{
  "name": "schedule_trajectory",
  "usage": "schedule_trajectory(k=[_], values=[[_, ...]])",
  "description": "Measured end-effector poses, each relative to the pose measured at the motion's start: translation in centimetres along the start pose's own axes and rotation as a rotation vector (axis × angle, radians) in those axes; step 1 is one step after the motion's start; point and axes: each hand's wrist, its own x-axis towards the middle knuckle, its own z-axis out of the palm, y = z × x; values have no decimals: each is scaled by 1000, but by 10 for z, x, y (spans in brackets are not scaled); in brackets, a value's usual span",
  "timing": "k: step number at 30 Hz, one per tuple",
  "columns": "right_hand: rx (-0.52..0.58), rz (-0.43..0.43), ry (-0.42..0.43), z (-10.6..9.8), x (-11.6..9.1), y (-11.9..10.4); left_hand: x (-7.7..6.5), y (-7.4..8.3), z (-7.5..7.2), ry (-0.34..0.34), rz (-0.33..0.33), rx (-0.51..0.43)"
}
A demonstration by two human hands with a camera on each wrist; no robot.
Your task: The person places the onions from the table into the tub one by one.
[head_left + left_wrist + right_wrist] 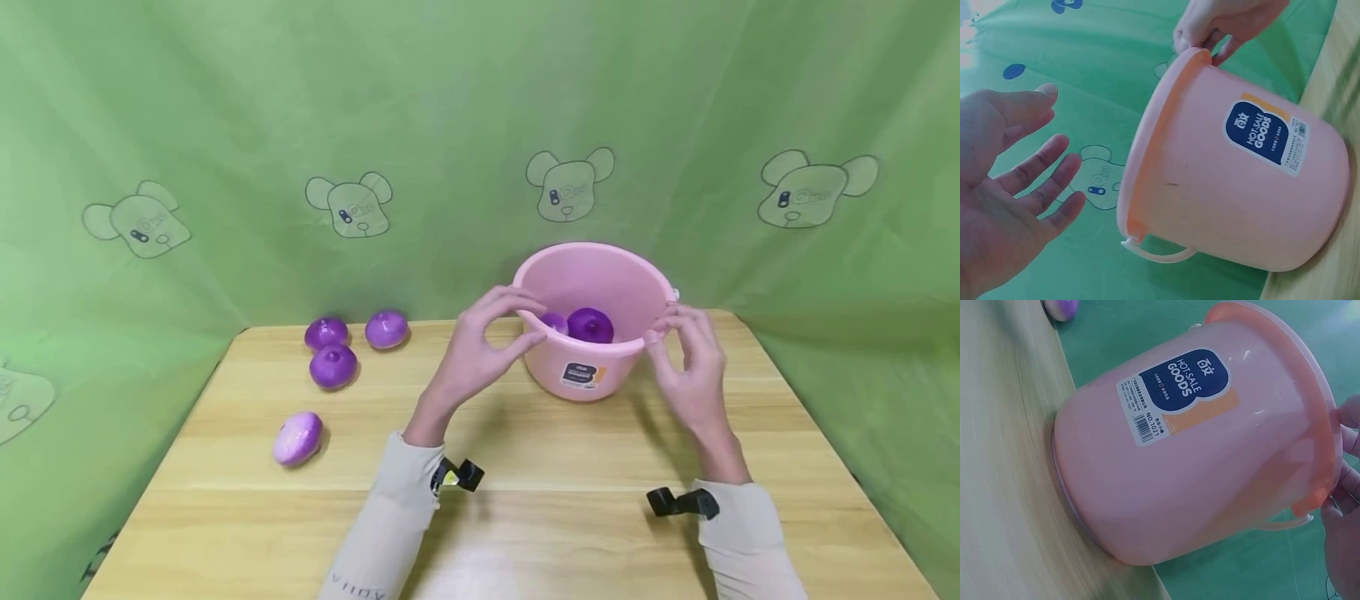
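A pink bucket (577, 367) stands upright at the back of the table, with two purple onions (590, 325) inside; one is partly hidden by the front rim. My right hand (690, 358) pinches the bucket's rim on its right side, and in the right wrist view those fingers (1349, 478) curl at the rim. At the rim's left side is my left hand (480, 346), which overlaps the bucket in the head view. The left wrist view shows this left hand (1016, 175) with fingers spread loosely, apart from the bucket (1229, 187), holding nothing.
Left of the bucket, two dark purple onions (333, 366) sit close together near a lighter onion (386, 330). A pale-sided onion (298, 438) lies nearer the front of the wooden table (555, 542). Behind the table hangs a green curtain (465, 108).
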Motion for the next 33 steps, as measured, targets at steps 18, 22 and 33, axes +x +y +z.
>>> schedule_trajectory(k=[18,22,33], values=[[-5,-1,-15,-8,-6,37,-20,-14,-28,43,-24,50],[6,-3,-8,-6,-8,35,-24,-16,-38,82,-21,79],[-30,-37,10,0,-1,0,-33,-36,-66,174,-73,164]])
